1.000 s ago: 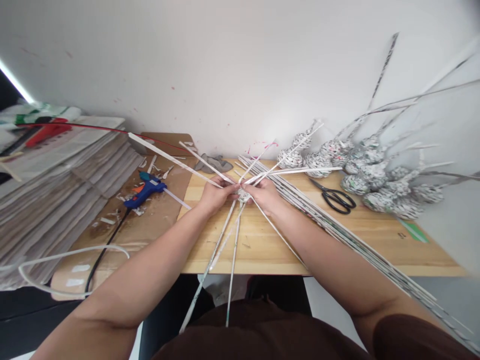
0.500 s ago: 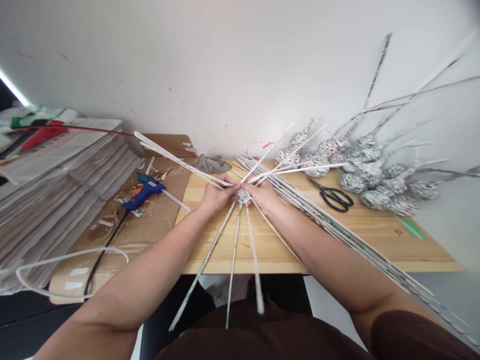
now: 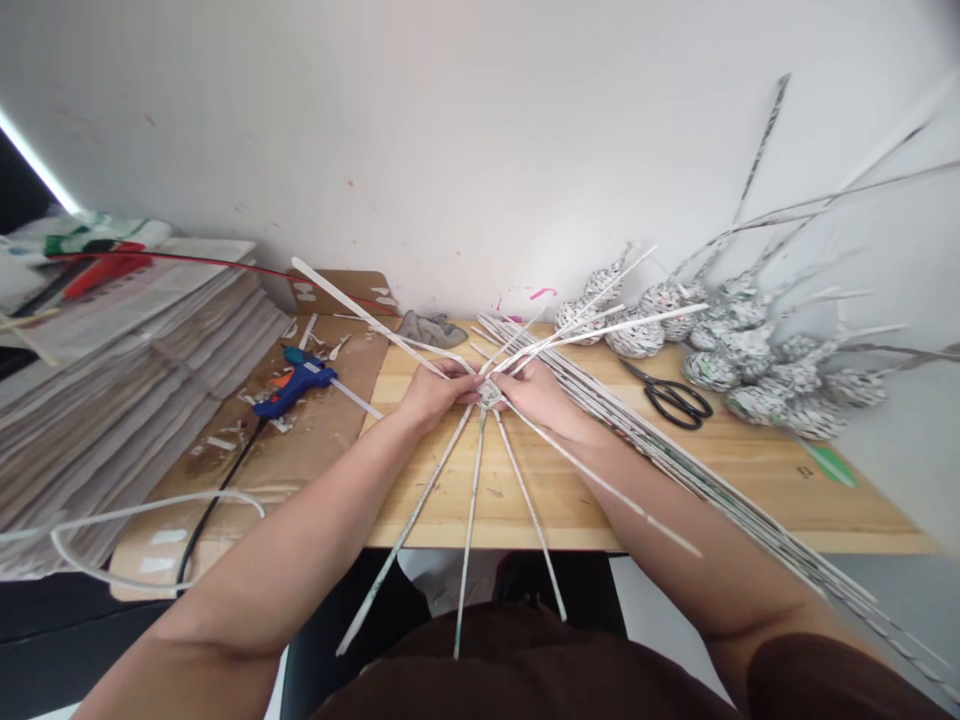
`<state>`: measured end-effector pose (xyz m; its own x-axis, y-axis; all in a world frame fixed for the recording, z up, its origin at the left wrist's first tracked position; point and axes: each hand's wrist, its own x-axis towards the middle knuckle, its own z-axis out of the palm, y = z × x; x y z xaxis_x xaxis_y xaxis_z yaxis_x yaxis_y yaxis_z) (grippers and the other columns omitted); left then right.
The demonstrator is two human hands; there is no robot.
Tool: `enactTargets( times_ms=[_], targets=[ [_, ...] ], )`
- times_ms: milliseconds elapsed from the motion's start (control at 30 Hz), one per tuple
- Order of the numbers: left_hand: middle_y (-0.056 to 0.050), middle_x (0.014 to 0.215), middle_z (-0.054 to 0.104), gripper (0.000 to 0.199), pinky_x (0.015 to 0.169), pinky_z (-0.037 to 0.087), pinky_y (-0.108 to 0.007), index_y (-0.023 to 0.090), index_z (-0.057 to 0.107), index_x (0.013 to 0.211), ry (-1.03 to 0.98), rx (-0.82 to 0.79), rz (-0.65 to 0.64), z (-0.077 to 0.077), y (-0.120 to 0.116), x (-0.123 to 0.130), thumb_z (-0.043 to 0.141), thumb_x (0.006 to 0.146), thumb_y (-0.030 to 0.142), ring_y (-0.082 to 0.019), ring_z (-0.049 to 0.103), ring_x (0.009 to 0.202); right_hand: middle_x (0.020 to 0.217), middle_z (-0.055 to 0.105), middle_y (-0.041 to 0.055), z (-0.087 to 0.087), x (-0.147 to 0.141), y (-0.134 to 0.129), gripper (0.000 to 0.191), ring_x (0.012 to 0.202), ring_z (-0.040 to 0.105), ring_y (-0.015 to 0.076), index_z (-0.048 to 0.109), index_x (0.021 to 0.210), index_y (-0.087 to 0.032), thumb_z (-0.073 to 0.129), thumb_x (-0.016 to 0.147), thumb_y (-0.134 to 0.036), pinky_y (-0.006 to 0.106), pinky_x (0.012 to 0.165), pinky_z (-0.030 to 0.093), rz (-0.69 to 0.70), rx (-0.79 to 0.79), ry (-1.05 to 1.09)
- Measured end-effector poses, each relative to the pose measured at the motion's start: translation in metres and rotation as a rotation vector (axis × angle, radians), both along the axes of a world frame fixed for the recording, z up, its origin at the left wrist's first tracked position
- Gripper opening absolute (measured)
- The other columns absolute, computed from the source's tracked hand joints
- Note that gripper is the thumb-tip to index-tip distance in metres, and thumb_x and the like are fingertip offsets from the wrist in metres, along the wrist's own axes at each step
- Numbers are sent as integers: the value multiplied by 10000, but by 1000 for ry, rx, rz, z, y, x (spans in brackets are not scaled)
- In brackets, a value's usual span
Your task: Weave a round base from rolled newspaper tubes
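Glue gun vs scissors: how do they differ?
The glue gun is mostly blue; the scissors are black. The glue gun trails a cord; the scissors have none. The glue gun lies on brown cardboard, the scissors on bare wood. Neither is in hand.

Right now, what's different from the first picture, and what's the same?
A thin rolled-paper stick at the front swung right. The next white paper stick also shifted right, now over the right forearm. The left hand and right hand still hold the small round woven-paper disc. The black scissors and blue glue gun stayed put.
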<state>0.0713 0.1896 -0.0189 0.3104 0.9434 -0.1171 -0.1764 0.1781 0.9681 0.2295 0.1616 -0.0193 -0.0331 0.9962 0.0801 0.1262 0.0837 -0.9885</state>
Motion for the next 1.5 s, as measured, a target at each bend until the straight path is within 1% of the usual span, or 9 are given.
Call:
enactTargets(
  times_ms=[200,400,600,867,1000,1100,1233,1333,1500],
  targets=[
    [-56,753,714,391,620,571,-239,105,720,769,-1,-6,55,-2,2,0,892,460,272,-150,671,673,600,655,7,6,2,-1,167,494,594,154,613,671,-195,678,714,-343,271,454,492,-119,-21,-31],
    [-57,746,708,373,587,568,-240,102,710,731,19,8,81,-1,1,1,889,467,295,-144,657,639,733,707,19,-5,3,4,140,668,651,169,671,775,-195,698,695,-307,289,643,516,-133,125,-122],
    [-40,703,690,338,576,554,-245,111,701,750,38,26,62,-3,-1,2,866,516,290,-133,636,598,652,660,-4,-9,2,6,149,578,577,131,669,728,-187,673,719,-336,251,584,456,-141,174,-199],
    [-69,736,707,318,594,554,-221,82,717,753,-4,-64,-42,-1,-1,0,873,515,224,-131,650,626,623,654,-15,-9,-3,7,290,516,582,134,623,766,-194,768,650,-418,253,510,470,-162,13,105],
    [-70,724,698,242,580,552,-191,65,699,725,-104,-142,58,2,2,0,853,546,118,-126,655,632,628,667,-3,8,-2,3,392,495,610,153,570,833,-213,723,703,-549,261,462,479,-118,-135,295],
    [-58,690,682,168,550,539,-153,63,676,689,-202,-192,158,6,7,-2,810,592,35,-103,641,612,746,710,27,20,2,1,362,619,676,168,594,980,-217,688,769,-494,272,542,534,-67,-167,403],
    [-40,672,672,138,512,509,-116,67,675,687,-288,-239,226,10,12,-3,759,626,-23,-72,613,575,869,716,35,21,2,-4,308,718,681,168,643,967,-207,750,684,-265,242,550,519,38,-164,242],
    [-49,670,675,126,516,509,-126,66,683,687,-300,-235,179,8,10,-2,774,623,5,-82,615,585,904,715,40,12,-5,-7,293,822,668,199,679,958,-212,754,681,-273,247,568,502,164,-64,9],
    [-56,706,689,218,594,546,-166,77,696,713,-308,-168,23,7,4,0,854,573,129,-99,630,635,910,721,43,-2,-16,-9,248,855,651,213,709,996,-217,641,818,-374,339,784,514,8,225,-98]
  ],
)
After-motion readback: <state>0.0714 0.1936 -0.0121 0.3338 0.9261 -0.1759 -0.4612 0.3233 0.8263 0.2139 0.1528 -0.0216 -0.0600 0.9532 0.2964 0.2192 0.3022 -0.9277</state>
